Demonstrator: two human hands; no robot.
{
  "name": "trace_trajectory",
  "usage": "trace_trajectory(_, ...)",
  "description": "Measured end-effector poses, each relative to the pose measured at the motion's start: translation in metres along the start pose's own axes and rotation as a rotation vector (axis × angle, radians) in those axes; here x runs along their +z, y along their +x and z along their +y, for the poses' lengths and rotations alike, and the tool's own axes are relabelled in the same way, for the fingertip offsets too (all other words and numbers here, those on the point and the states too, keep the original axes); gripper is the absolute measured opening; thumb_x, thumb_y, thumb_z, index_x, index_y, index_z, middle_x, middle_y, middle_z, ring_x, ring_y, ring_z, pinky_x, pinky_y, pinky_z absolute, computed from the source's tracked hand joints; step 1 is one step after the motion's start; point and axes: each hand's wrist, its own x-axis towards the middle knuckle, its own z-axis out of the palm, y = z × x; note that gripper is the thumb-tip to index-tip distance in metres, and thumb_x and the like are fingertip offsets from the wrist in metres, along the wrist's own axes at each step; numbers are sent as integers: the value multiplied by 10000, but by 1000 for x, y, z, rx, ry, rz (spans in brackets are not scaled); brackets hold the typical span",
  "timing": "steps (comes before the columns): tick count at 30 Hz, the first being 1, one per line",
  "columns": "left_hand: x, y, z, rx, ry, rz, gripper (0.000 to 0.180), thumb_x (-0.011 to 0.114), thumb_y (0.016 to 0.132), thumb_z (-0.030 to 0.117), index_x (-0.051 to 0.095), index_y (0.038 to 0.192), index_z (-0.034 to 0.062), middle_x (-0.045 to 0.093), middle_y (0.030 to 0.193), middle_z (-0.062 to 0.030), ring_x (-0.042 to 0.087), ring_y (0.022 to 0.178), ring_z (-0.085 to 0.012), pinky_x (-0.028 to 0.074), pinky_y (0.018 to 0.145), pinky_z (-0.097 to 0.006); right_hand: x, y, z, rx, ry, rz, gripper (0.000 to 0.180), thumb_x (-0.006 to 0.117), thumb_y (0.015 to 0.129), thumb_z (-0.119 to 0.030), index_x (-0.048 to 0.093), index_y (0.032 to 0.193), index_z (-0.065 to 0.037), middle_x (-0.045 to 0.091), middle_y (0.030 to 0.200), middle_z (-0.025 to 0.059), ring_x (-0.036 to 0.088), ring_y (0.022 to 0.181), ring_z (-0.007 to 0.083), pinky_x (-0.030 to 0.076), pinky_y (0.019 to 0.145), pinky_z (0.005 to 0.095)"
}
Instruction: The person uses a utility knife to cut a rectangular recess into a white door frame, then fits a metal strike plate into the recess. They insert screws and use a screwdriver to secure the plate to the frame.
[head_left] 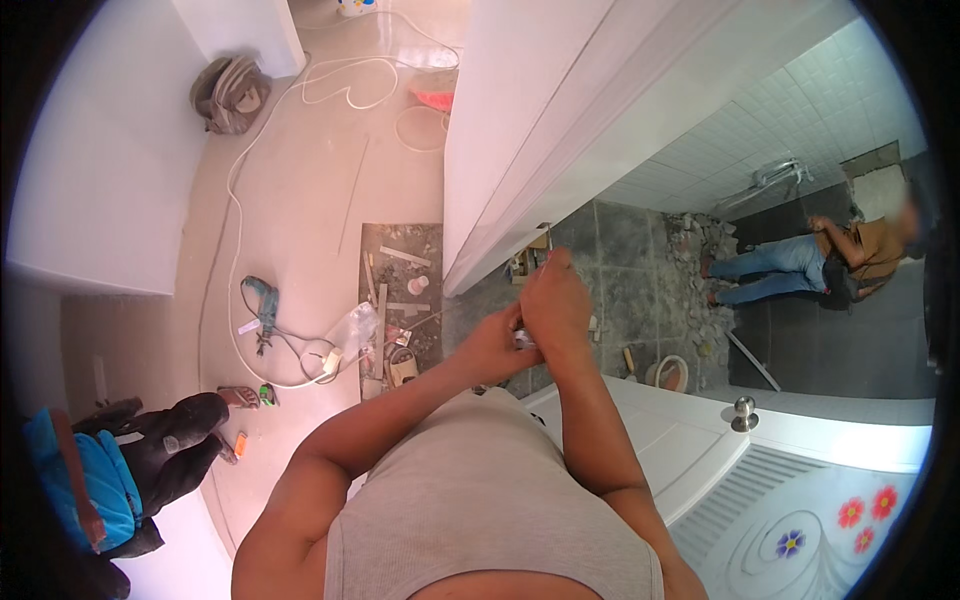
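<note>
My right hand (557, 300) is raised at the edge of the white door frame (500, 225), its fingers closed around a small tool. Only a bit of red and a thin metal shaft (548, 236) show beyond the fingers, touching or almost touching the frame, so I cannot tell its exact kind. Just below and to the left, my left hand (492, 345) is curled with the fingers closed. A small shiny piece (522, 338) shows at its fingertips, too little to name. Behind the hands lies the grey tiled floor (625, 260).
A white door (650, 425) with a round metal knob (743, 415) stands at my right. Rubble (700, 300) lies near a person (800, 262) in the tiled room. At left are a drill (262, 302), a looping cable (235, 210), a bag (232, 92) and another person (130, 480).
</note>
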Motion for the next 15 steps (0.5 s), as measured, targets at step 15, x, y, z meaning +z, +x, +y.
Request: trace_trajectory(15, -27, 0, -1, 14, 78, -69, 661, 797, 813, 173, 506, 1376, -15, 643, 1289, -145, 601, 1191, -201, 527, 926, -348, 14, -1, -14, 58, 45, 37, 221, 495, 999, -167, 439, 1051, 40, 685, 893, 306, 679, 858, 502, 541, 751, 565)
